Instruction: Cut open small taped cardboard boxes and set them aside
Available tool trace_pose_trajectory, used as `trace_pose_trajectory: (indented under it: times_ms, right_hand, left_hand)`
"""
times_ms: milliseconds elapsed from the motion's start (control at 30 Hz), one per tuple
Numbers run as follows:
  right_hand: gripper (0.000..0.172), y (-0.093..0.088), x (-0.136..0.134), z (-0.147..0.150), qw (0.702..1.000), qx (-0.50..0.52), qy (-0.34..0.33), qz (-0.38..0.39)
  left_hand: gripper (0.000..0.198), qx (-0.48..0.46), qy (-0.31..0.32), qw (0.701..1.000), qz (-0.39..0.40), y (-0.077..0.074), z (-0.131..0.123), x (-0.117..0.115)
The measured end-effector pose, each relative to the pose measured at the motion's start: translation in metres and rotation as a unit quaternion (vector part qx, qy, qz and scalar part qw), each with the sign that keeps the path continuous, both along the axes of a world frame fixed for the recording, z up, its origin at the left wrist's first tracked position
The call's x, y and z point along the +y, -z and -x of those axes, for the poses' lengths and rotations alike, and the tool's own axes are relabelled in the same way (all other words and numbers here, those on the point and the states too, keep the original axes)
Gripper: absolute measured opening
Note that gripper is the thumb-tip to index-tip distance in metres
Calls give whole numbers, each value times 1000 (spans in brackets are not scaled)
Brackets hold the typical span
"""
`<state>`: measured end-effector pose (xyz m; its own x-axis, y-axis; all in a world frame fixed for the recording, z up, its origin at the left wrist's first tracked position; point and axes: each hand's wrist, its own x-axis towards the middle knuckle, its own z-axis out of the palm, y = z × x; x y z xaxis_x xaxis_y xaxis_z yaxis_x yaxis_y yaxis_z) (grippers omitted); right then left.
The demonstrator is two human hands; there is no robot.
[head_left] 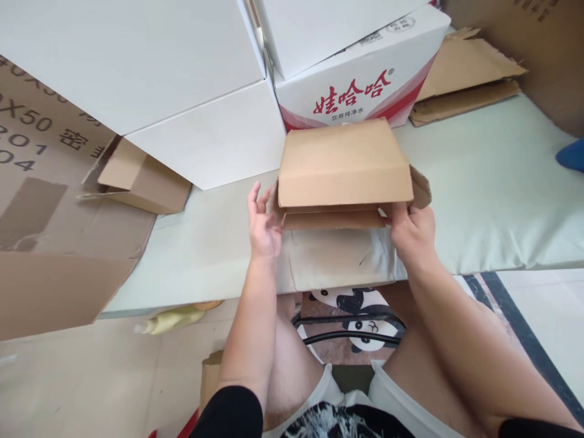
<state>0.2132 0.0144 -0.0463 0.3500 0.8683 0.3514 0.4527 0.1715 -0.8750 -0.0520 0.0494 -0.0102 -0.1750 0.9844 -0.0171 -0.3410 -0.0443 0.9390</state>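
Note:
A brown cardboard box (344, 170) with its open end facing me rests on the cloth-covered surface. Its upper flap tilts towards me, and the lower flap (335, 220) lies beneath, with a dark gap between them. At the box's left edge is my left hand (266, 224), upright with its fingers apart, close to or touching the side flap. My right hand (410, 228) grips the right front corner below the right side flap (420, 187); some of its fingertips are hidden by the cardboard.
Behind the box stand a white-and-red printed carton (360, 91) and stacked white boxes (205, 134). A small open cardboard box (146, 176) and a large printed carton (59, 213) are at left. Flattened cardboard (469, 70) lies at back right, near a blue object (571, 156).

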Motion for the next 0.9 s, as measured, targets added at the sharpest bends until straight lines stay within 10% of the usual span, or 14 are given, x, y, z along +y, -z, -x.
trace_pose_trajectory:
  times_ms: [433, 633, 767, 900]
  right_hand:
    - [40, 1, 0, 0, 987, -112, -97, -69]
    - [46, 4, -2, -6, 953, -146, -258, 64]
    - [37, -2, 1, -4, 983, -75, -149, 74]
    - [72, -8, 5, -8, 983, 146, -21, 105]
  left_hand:
    - [62, -109, 121, 978, 131, -7, 28, 0]
    - [59, -186, 83, 971, 123, -9, 33, 0]
    - [61, -187, 79, 972, 121, -9, 32, 0]
    - [67, -134, 45, 988, 64, 0, 43, -5]
